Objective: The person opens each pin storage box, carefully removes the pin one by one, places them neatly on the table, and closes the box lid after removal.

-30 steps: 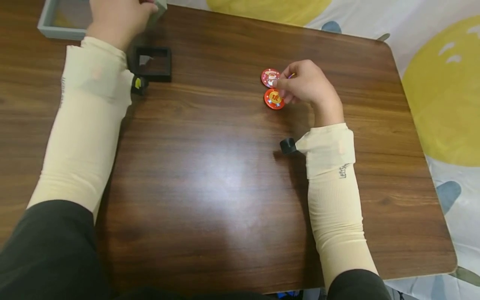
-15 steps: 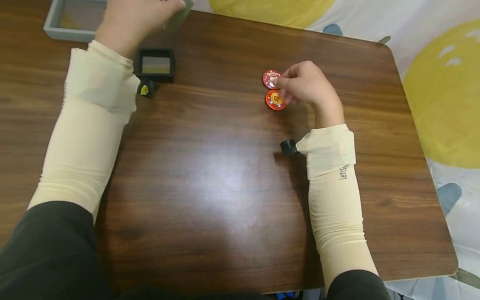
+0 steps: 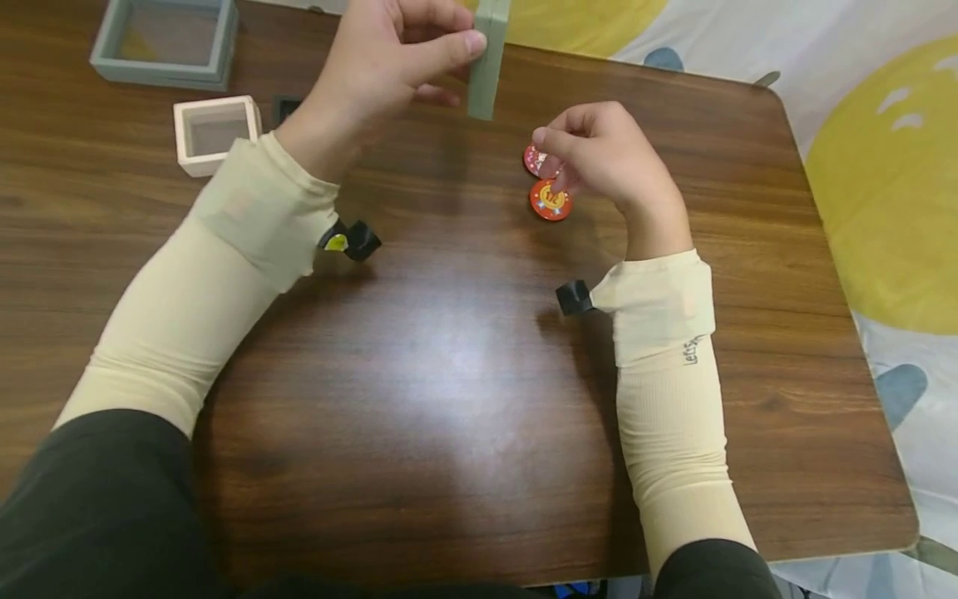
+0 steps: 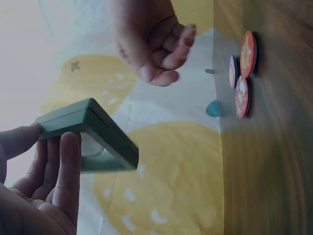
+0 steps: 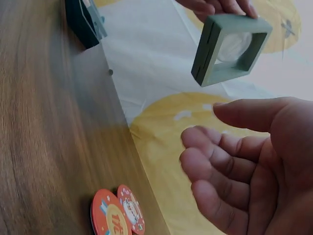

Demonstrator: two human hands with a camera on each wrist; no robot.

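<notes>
Between thumb and fingers my left hand (image 3: 382,71) pinches a small green square display frame (image 3: 488,71) near the table's far edge, held up in the air. Clear film with a rounded, shiny mark fills the window of this frame (image 5: 208,54) in the right wrist view. My right hand (image 3: 609,158) hovers near it, fingers loosely bent and holding nothing. Under the right hand lie a red-orange round badge (image 3: 550,200) and a pinkish-red badge (image 3: 533,160), partly covered by the fingers. A third, pale badge (image 4: 232,71) shows beside them in the left wrist view.
On the table's left stand a large grey-blue frame (image 3: 160,73) and a small cream frame (image 3: 217,104). A black frame (image 3: 287,108) is mostly hidden behind my left wrist. Patterned cloth (image 3: 883,249) hangs along the far and right edges.
My left hand has swung right with the green frame, toward the right hand, bringing the cream frame into view. The right hand has risen slightly off the badges.
</notes>
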